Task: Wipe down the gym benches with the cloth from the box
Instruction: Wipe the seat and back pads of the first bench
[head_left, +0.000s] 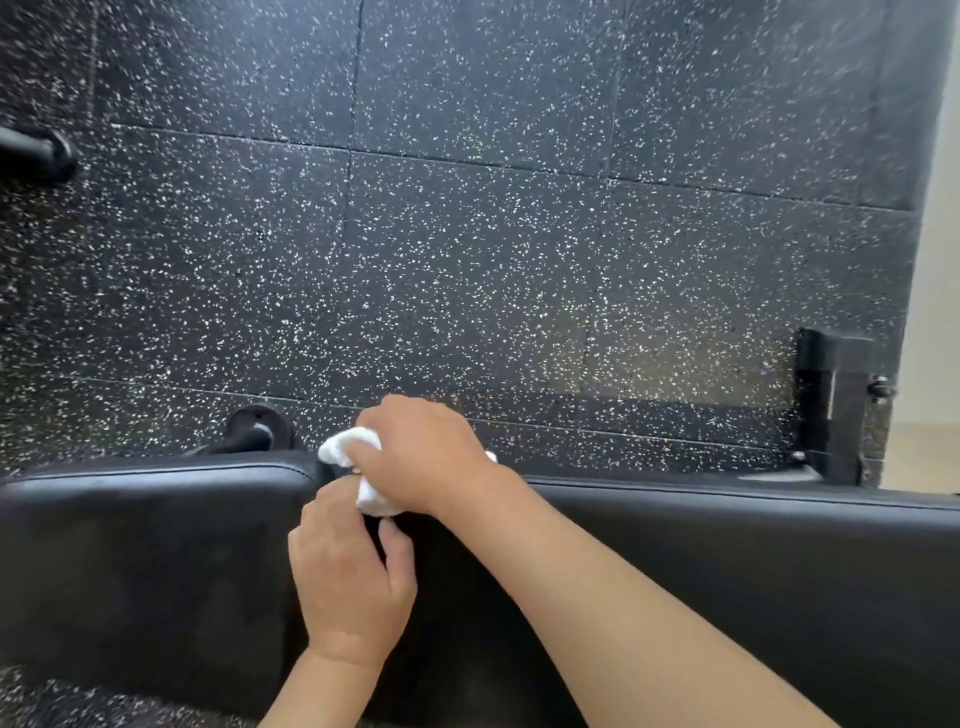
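Bunching a white cloth (358, 457), the right hand (426, 457) is seen at the far edge of the bench, its grip clenched round the wad so that only folds at the left and beneath the palm are shown.

- Left hand (348, 577): fingers curled, fingertips and thumb set against the lower end of the cloth; whether the fabric is pinched or merely touched cannot be told for certain, though a pinch is judged likely.
- Cloth: held over the narrow gap (327, 470) between the two black pads (156, 545), at their far side.
- Desk: long axis is run left to right across the view; both pads are extended well away from the hands on either side.
- Relation for the coming move: the cloth is already gathered under the right hand, the nearer of the two; a stroke along the long axis is judged to be called for.
- Surround: speckled rubber floor (467, 260), a black frame foot (254, 434), a black upright (831, 405).
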